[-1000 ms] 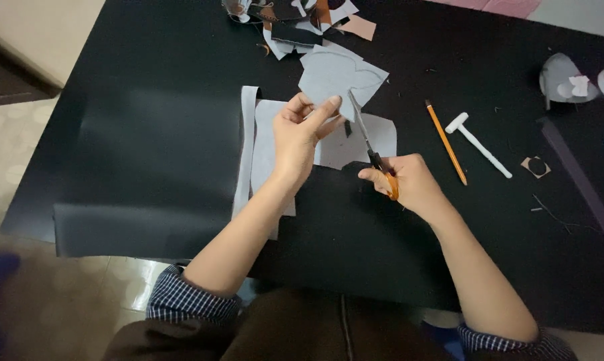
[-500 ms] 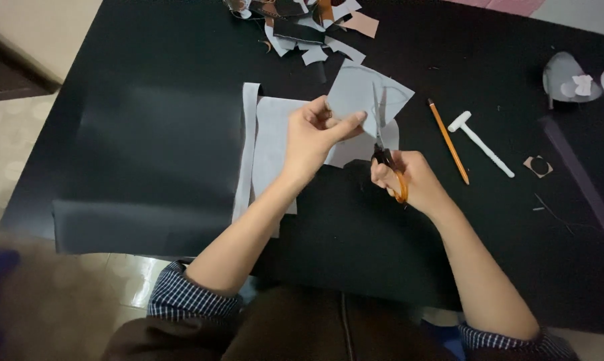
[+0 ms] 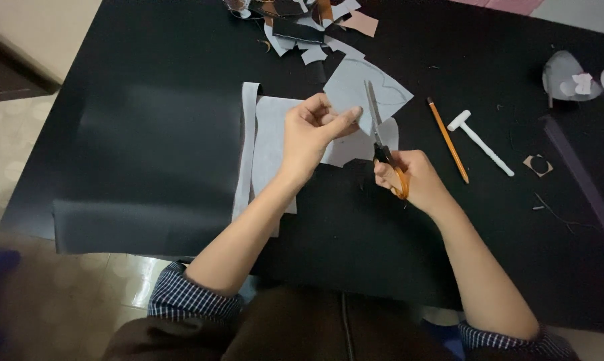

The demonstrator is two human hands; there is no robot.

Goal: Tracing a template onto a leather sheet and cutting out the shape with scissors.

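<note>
Head view: left hand [image 3: 312,134] pinches a grey sheet [image 3: 372,87] above the black table [image 3: 148,120]; right hand [image 3: 409,177], fingers closed through orange handles, drives scissors [image 3: 377,130] into it, beside a pencil [image 3: 447,139].

The scene is dimly and softly lit from above, with a cool, slightly grey cast. The black table [image 3: 148,100] shows a broad, dull sheen across its left half instead of sharp glare. Shadows are faint and diffuse under the left hand [image 3: 312,137] and right hand [image 3: 409,177]. The centre is fairly sharp, though fine detail looks smeared and grainy. The lower left corner is blurred, and the far scraps [image 3: 302,27] are soft.
</note>
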